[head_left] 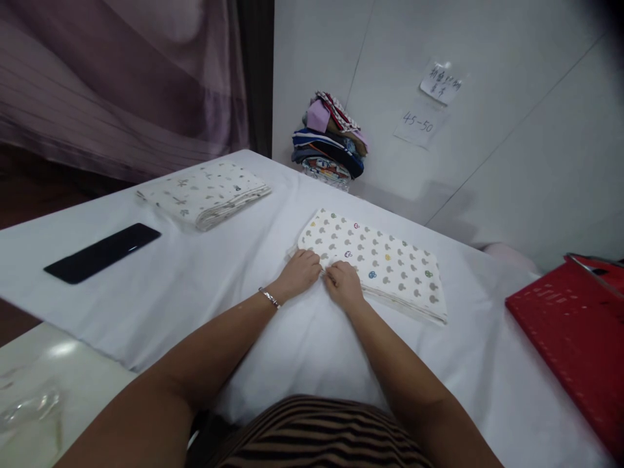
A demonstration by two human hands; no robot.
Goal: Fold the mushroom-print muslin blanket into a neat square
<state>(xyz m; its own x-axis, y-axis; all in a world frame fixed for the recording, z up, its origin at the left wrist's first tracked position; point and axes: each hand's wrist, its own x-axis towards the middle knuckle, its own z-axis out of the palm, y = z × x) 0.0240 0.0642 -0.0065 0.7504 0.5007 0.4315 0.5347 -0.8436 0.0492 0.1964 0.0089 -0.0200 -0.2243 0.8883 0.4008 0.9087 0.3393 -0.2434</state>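
A folded white cloth (385,263) printed with small grey and coloured mushroom shapes lies flat in front of me. At its near-left corner, my left hand (303,270) has its fingers curled on the edge; a silver bracelet circles that wrist. Close beside it, my right hand (344,283) pinches the near edge of the same cloth. The fingertips of both hands are partly hidden. Farther left rests another folded white cloth (205,192) with a leaf-like print, its layered edge facing right.
A white sheet (234,286) covers the table. On it lie a black phone-like slab (103,253) at left and a red bag (570,318) at right. Folded clothes (331,140) are stacked beyond the far edge, by a wall with paper notes (418,125). A purple curtain (146,84) hangs at left.
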